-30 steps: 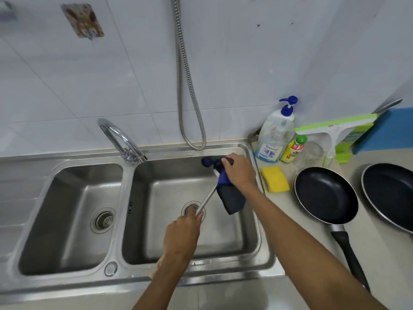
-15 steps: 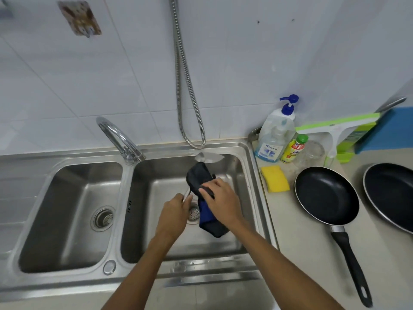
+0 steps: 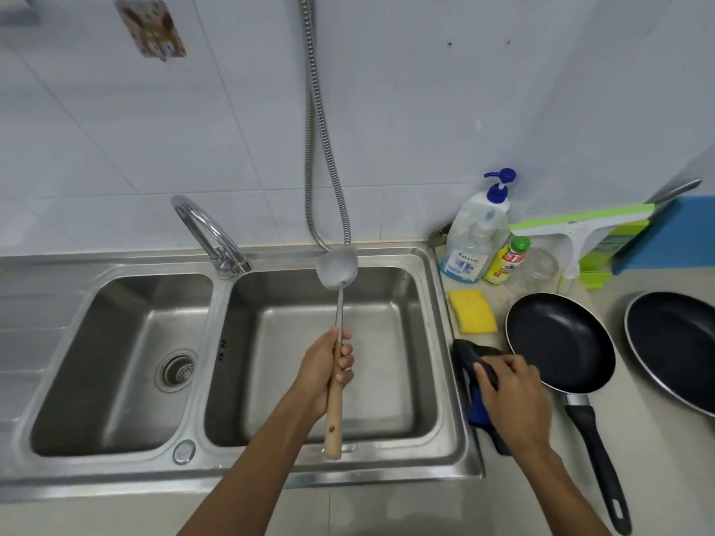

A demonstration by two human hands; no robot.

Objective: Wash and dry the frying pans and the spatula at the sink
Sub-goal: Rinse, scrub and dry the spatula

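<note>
Spatula (image 3: 336, 299): metal blade uppermost, wooden handle down, held over the right basin of the sink (image 3: 387, 471); left hand (image 3: 323, 367), grip clamped round the handle. Dark blue cloth (image 3: 472, 363): on the worktop (image 3: 657, 462) beside the sink, right hand (image 3: 512, 392) grip closed on it. Frying pan (image 3: 561, 342) just beside the cloth; second frying pan (image 3: 675, 342) further right; yellow sponge (image 3: 472, 311) behind

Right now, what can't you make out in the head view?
Head view only:
1. Centre of the right basin floor: hidden behind the left hand gripping the spatula.
2. Most of the dark cloth: covered by the right hand holding it.
3. Part of the far frying pan: cut off by the right edge, handle not in view.
4. Label on the small yellow bottle: too small to read.
</note>
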